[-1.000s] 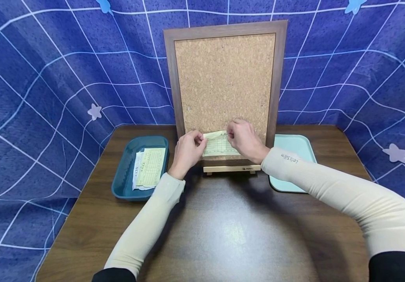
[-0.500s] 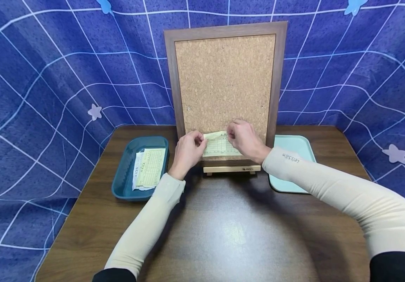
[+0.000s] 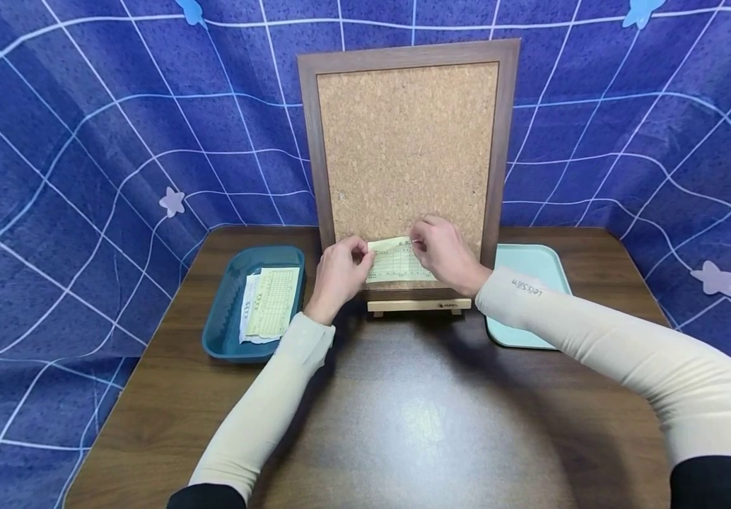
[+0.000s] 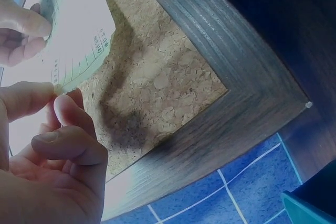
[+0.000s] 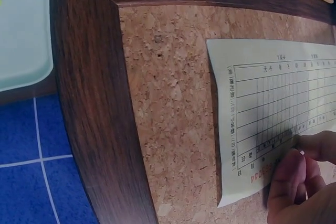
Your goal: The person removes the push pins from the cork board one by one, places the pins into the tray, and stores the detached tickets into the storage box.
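A pale yellow-green printed form slip with ruled lines lies against the lower part of a framed cork board. At the slip's upper left corner, my left hand pinches the paper between thumb and fingertips. My right hand is near the top edge, right of the left one, its thumb and index finger pinching a small pale thing, like a push pin, against the paper. Most of that small thing is hidden by the fingertips. In the right wrist view the slip's right edge lifts slightly off the cork.
A dark teal basket on the left holds more slips. On the right lies a light mint tray, partly behind my right sleeve, with small coloured bits in it. A wooden stand supports the board against a blue curtain.
Both hands stay at the slip's top edge almost unmoved. The pale thing between the right fingertips shows a little more clearly now.
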Tool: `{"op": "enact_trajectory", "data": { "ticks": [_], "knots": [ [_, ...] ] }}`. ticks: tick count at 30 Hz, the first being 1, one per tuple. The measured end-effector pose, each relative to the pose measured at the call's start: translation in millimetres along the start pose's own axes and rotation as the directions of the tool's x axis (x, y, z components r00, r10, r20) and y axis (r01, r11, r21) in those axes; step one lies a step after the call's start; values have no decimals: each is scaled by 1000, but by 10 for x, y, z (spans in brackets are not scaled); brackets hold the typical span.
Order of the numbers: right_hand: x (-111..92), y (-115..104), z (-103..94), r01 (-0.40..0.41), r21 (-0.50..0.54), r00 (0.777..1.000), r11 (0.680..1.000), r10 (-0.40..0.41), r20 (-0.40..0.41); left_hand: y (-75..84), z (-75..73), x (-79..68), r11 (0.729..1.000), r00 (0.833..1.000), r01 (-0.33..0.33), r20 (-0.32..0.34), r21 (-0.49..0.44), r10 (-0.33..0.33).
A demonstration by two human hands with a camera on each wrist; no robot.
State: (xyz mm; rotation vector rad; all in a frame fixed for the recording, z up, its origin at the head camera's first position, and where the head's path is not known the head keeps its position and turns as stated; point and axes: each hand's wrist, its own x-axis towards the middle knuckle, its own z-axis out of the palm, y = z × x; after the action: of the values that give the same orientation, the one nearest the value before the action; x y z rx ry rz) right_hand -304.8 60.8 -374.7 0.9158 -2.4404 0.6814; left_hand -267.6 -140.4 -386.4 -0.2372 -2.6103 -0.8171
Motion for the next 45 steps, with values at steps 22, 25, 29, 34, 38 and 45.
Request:
{"op": "enact_trajectory", "data": {
  "ticks": [22, 25, 29, 34, 38, 45],
  "knots": [
    [28, -119, -2, -70, -63, 997, 996, 71, 15, -6, 2, 19, 1000, 1000, -18, -4, 2, 18],
    [36, -123, 2, -81, -75, 996, 994, 82, 15, -8, 3, 21, 1000, 1000, -21, -4, 4, 21],
    [37, -124, 9, -89, -83, 996, 993, 90, 15, -8, 1, 23, 1000, 1000, -21, -5, 4, 21],
    [28, -105, 22, -72, -75, 997, 995, 73, 2, -14, 0, 22, 1000, 1000, -27, -11, 5, 27],
    [24, -88, 29, -60, -63, 998, 996, 60, -3, -19, 1, 22, 1000, 1000, -21, -10, 1, 21],
    [27, -61, 30, -55, -47, 998, 997, 55, 9, -26, -2, 25, 1000, 1000, -19, -5, -2, 19]
  ]
}}
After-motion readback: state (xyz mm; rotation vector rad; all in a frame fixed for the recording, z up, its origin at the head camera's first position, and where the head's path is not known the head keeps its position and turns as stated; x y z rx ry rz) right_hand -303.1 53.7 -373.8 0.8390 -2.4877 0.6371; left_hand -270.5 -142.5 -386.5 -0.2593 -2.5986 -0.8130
